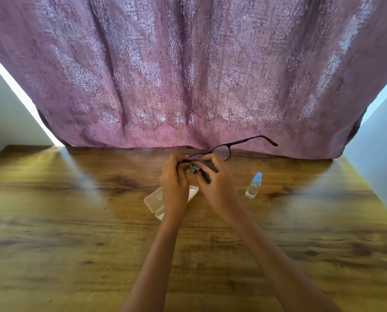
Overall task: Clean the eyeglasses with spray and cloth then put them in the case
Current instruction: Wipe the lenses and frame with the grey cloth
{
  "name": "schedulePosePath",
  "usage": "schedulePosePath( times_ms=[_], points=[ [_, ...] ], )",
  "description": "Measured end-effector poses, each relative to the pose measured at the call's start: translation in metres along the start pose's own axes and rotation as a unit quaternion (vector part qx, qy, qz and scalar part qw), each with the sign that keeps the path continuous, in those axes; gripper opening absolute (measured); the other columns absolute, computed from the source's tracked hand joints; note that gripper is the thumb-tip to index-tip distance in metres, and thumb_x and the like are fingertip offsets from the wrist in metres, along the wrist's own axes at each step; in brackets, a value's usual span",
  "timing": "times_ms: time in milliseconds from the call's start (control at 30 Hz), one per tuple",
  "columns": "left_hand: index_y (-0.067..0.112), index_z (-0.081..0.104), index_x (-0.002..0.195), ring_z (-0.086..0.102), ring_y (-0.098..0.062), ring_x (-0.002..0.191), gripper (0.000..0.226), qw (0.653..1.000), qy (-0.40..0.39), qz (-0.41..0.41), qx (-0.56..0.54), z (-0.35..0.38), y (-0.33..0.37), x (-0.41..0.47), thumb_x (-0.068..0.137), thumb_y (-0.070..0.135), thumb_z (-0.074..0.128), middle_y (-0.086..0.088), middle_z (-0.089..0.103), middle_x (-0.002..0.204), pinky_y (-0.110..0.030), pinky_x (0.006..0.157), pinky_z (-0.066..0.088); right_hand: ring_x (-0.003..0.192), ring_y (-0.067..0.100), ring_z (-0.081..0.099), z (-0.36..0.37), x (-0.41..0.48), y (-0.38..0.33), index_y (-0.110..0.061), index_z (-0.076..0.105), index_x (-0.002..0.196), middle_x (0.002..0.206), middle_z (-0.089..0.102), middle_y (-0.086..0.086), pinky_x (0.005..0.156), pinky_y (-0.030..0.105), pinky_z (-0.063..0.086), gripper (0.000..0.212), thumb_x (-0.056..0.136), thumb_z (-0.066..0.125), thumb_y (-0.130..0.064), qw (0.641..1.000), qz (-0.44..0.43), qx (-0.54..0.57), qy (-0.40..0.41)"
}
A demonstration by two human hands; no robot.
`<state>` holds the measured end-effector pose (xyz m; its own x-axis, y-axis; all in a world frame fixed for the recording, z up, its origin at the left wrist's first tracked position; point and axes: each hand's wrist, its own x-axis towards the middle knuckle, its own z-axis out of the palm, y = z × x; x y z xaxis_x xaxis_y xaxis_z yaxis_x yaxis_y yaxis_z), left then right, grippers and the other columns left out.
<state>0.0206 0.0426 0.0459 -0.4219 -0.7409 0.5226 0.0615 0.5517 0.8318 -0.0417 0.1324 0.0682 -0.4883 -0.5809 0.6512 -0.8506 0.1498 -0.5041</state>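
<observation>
The eyeglasses (222, 152) are held up over the middle of the surface (75, 221), towards its far edge, between both hands. The fingers of the left hand (174, 183) are curled round one end of the dark frame. The fingers of the right hand (217, 183) are curled round the frame beside the other lens, and one temple is seen lying across them. The other temple is stretched out to the right, in front of the pink patterned curtain (188, 75).

A bunched grey cloth (193, 169) is seen between the two hands, touching the frame; which fingers pinch it cannot be told.

The pale case (154, 201) lies on the surface below the left hand and is partly hidden by it. The spray bottle (253, 186), capped in blue, stands upright to the right of the right hand, apart from it.
</observation>
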Motion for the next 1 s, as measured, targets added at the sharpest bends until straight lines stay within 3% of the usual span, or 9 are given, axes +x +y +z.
schedulePosePath(
  times_ms=[167, 367, 633, 833, 1000],
  points=[
    [0.023, 0.056, 0.093, 0.063, -0.01, 0.081, 0.029, 1.0, 0.002, -0.014, -0.02, 0.003, -0.003, 0.0, 0.092, -0.004, 0.044, 0.0, 0.065, 0.087, -0.013, 0.07, 0.046, 0.085, 0.018, 0.059, -0.002, 0.009, 0.0, 0.002, 0.068, 0.107, 0.097, 0.06, 0.012, 0.077, 0.023, 0.049, 0.025, 0.083, 0.063, 0.005, 1.0, 0.011, 0.006, -0.001],
    [0.024, 0.054, 0.092, 0.061, -0.001, 0.075, 0.031, 1.0, 0.019, -0.003, -0.009, -0.002, -0.004, 0.004, 0.091, -0.005, 0.044, 0.005, 0.065, 0.083, -0.009, 0.066, 0.043, 0.077, 0.019, 0.058, -0.006, 0.001, 0.001, 0.003, 0.071, 0.098, 0.089, 0.06, 0.013, 0.069, 0.024, 0.046, 0.02, 0.079, 0.067, 0.003, 1.0, -0.002, 0.004, -0.024],
    [0.026, 0.053, 0.09, 0.059, 0.005, 0.071, 0.032, 0.999, 0.034, 0.009, -0.02, -0.002, 0.002, 0.006, 0.089, -0.004, 0.042, 0.016, 0.061, 0.079, -0.006, 0.063, 0.041, 0.082, 0.011, 0.05, -0.005, 0.006, 0.011, 0.004, 0.067, 0.106, 0.089, 0.057, 0.012, 0.077, 0.013, 0.038, 0.031, 0.075, 0.068, 0.01, 0.999, 0.005, -0.045, 0.011],
    [0.024, 0.052, 0.088, 0.057, -0.008, 0.069, 0.026, 1.0, 0.024, 0.0, 0.008, -0.003, 0.0, 0.003, 0.088, 0.0, 0.041, 0.013, 0.06, 0.078, -0.012, 0.061, 0.041, 0.082, 0.019, 0.058, 0.0, -0.001, 0.003, 0.002, 0.067, 0.107, 0.095, 0.058, 0.011, 0.072, 0.025, 0.05, 0.027, 0.08, 0.065, 0.004, 0.999, -0.017, -0.011, -0.026],
    [0.014, 0.056, 0.089, 0.058, 0.007, 0.073, 0.021, 1.0, 0.026, 0.001, 0.002, -0.002, 0.003, 0.003, 0.089, -0.003, 0.042, 0.006, 0.063, 0.081, -0.004, 0.065, 0.04, 0.083, 0.017, 0.056, -0.001, 0.009, 0.013, 0.003, 0.067, 0.108, 0.092, 0.057, 0.011, 0.075, 0.022, 0.048, 0.032, 0.077, 0.066, 0.01, 1.0, 0.002, -0.014, 0.017]
  ],
)
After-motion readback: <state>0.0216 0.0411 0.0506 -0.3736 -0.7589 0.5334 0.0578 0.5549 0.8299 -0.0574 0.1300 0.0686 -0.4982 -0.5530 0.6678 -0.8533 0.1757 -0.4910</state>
